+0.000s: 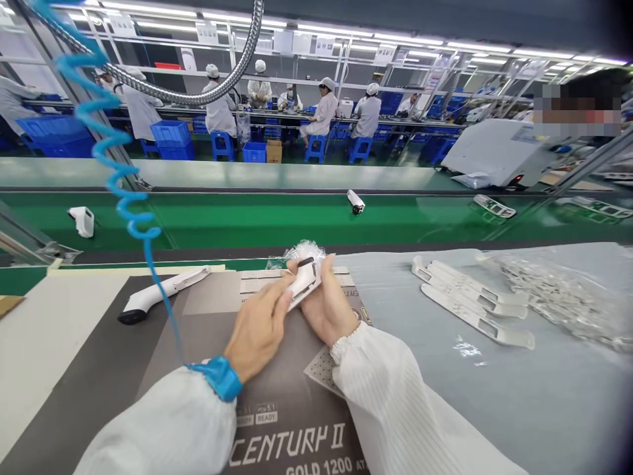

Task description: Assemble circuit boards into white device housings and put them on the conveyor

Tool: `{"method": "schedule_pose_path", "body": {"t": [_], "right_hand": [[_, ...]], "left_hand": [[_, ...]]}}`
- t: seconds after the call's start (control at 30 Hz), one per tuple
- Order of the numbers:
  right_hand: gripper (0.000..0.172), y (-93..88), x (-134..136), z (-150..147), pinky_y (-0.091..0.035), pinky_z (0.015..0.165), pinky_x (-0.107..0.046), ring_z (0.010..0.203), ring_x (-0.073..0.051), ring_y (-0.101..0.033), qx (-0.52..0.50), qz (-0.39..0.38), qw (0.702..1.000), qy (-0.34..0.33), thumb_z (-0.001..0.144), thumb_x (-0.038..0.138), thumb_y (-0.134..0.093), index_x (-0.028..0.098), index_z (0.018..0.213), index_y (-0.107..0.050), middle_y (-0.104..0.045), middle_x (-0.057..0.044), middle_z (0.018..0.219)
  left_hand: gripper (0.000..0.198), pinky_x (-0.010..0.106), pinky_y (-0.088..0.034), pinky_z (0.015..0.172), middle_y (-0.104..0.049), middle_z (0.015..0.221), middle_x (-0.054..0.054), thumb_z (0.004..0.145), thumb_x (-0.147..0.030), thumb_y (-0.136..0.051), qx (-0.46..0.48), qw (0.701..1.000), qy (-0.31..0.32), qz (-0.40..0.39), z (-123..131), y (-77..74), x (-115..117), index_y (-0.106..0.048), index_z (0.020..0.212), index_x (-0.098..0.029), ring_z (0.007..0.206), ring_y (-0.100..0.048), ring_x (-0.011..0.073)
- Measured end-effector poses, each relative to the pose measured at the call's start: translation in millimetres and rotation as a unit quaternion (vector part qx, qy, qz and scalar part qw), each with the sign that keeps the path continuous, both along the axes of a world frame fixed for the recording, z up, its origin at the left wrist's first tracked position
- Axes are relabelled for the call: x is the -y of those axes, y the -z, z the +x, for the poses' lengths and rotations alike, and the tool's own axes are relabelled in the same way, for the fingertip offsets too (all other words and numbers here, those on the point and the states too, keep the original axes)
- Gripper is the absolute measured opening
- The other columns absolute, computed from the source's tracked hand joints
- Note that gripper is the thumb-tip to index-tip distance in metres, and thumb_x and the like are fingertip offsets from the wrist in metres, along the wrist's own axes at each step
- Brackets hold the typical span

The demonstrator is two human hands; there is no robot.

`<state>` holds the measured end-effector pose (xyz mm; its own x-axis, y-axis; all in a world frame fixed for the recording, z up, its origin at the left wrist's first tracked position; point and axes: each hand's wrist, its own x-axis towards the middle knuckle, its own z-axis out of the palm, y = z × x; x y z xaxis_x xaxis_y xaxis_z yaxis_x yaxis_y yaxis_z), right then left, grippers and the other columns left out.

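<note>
White, loose cloth sleeves come in from the near edge, over a brown-grey printed sheet lettered "CENTURY II GOLD 1200". At the left wrist is a bright blue strap, joined to a coiled blue plastic cord that hangs from above. Past the cuffs, the left hand is partly closed, thumb and fingers against the near side of a small white plastic housing with a black end; the right hand is half curled, cupping that housing from beneath and from the right. It sits between the two hands, raised above the sheet and tilted. From where I stand, the step looks like close handling or adjusting of this one part, and the next move would call for steady support from the right palm and careful pressure from the left fingertips. To the left lies a long white handle-shaped body with a black tip; to the right, flat white slotted plastic strips lie near a clear bag of pale parts. Farther off, white pieces dot a glossy green belt, and beyond it co-workers in white coats sit at benches.
</note>
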<state>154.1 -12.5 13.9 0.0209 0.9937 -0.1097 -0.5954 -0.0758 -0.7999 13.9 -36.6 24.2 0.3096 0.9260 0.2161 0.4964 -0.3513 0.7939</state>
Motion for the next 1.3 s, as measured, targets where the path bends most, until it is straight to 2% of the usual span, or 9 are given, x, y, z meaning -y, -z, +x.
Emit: {"method": "schedule_pose_path", "body": {"t": [0.13, 0.37, 0.47, 0.6, 0.7, 0.87, 1.0, 1.13, 1.3], "right_hand": [[0.06, 0.7, -0.4, -1.5, -0.055, 0.073, -0.042, 0.077, -0.025, -0.067, -0.074, -0.07, 0.995, 0.0, 0.083, 0.079, -0.038, 0.023, 0.085, -0.058, -0.065, -0.005, 0.073], [0.05, -4.7, 0.5, 9.3, -0.043, 0.053, -0.035, 0.04, -0.015, -0.033, -0.122, -0.114, 0.986, -0.031, 0.087, 0.063, -0.039, 0.024, 0.056, -0.044, -0.022, 0.006, 0.041], [0.047, -10.8, 1.7, 11.7, -0.047, 0.06, -0.036, 0.049, -0.017, -0.045, -0.099, -0.092, 0.989, -0.064, 0.089, 0.062, -0.042, 0.023, 0.065, -0.051, -0.037, 0.003, 0.048], [0.037, -13.2, 3.3, 2.5, -0.051, 0.077, -0.039, 0.08, -0.021, -0.061, -0.106, -0.033, 0.986, -0.12, 0.093, 0.057, -0.045, 0.023, 0.089, -0.06, -0.062, -0.002, 0.08], [0.039, -10.1, 4.5, -3.7, -0.051, 0.07, -0.036, 0.07, -0.02, -0.059, -0.141, -0.065, 0.985, -0.076, 0.092, 0.058, -0.045, 0.023, 0.078, -0.057, -0.055, 0.0, 0.065], [0.054, -11.2, 7.3, 7.2, -0.041, 0.049, -0.028, 0.04, -0.012, -0.036, -0.179, -0.125, 0.975, -0.03, 0.094, 0.057, -0.035, 0.021, 0.055, -0.045, -0.026, 0.006, 0.039], [0.052, -18.2, 7.4, 10.0, -0.051, 0.066, -0.03, 0.061, -0.016, -0.058, -0.182, -0.089, 0.975, -0.087, 0.097, 0.055, -0.035, 0.019, 0.07, -0.06, -0.052, 0.001, 0.055], [0.028, -15.0, 10.8, -6.5, -0.049, 0.096, -0.031, 0.102, -0.018, -0.062, -0.137, 0.015, 0.98, -0.141, 0.093, 0.044, -0.058, 0.018, 0.097, -0.067, -0.068, -0.005, 0.097], [0.028, -2.6, 18.0, -25.2, -0.047, 0.103, -0.038, 0.108, -0.021, -0.063, -0.118, -0.02, 0.985, -0.123, 0.085, 0.046, -0.067, 0.019, 0.094, -0.068, -0.071, -0.005, 0.097]], "left_hand": [[0.062, 0.044, -0.049, 0.088, -0.067, 0.121, 0.016, 0.094, -0.049, -0.046, -0.174, 0.982, 0.052, -0.04, 5.7, -2.2, 7.9, -0.037, 0.149, -0.023, 0.108, -0.065, 0.0362], [0.047, 0.039, -0.047, 0.072, -0.073, 0.102, 0.015, 0.096, -0.034, -0.039, -0.288, 0.954, 0.076, -0.017, 10.9, -12.3, 16.2, -0.048, 0.14, -0.019, 0.085, -0.07, 0.0344], [0.047, 0.036, -0.046, 0.068, -0.073, 0.092, 0.013, 0.094, -0.052, -0.044, -0.256, 0.964, 0.055, -0.042, 0.9, -14.0, 6.6, -0.06, 0.125, -0.02, 0.081, -0.069, 0.0323], [0.048, 0.033, -0.045, 0.068, -0.074, 0.096, 0.01, 0.09, -0.062, -0.048, -0.209, 0.978, -0.012, -0.017, -22.1, -10.4, -11.2, -0.065, 0.112, -0.023, 0.086, -0.069, 0.0298], [0.052, 0.033, -0.045, 0.071, -0.074, 0.103, 0.01, 0.089, -0.063, -0.05, -0.239, 0.971, -0.013, 0.026, -21.4, -8.3, -8.6, -0.061, 0.119, -0.023, 0.091, -0.069, 0.0307], [0.067, 0.039, -0.048, 0.069, -0.073, 0.082, 0.012, 0.084, -0.075, -0.045, -0.311, 0.947, 0.074, 0.038, -0.8, -15.0, 9.0, -0.064, 0.113, -0.017, 0.077, -0.07, 0.0347], [0.058, 0.04, -0.049, 0.068, -0.073, 0.08, 0.01, 0.092, -0.068, -0.036, -0.304, 0.953, 0.002, 0.016, -8.9, -17.4, 0.3, -0.068, 0.1, -0.021, 0.079, -0.07, 0.0333], [0.044, 0.04, -0.051, 0.084, -0.072, 0.112, 0.008, 0.096, -0.054, -0.045, -0.179, 0.972, -0.115, 0.1, -15.3, -10.7, -6.9, -0.057, 0.125, -0.024, 0.104, -0.067, 0.0279], [0.036, 0.039, -0.05, 0.094, -0.064, 0.127, 0.011, 0.099, -0.04, -0.046, -0.114, 0.966, -0.079, 0.22, 0.1, -2.5, 0.7, -0.052, 0.128, -0.021, 0.115, -0.061, 0.0247]]}}
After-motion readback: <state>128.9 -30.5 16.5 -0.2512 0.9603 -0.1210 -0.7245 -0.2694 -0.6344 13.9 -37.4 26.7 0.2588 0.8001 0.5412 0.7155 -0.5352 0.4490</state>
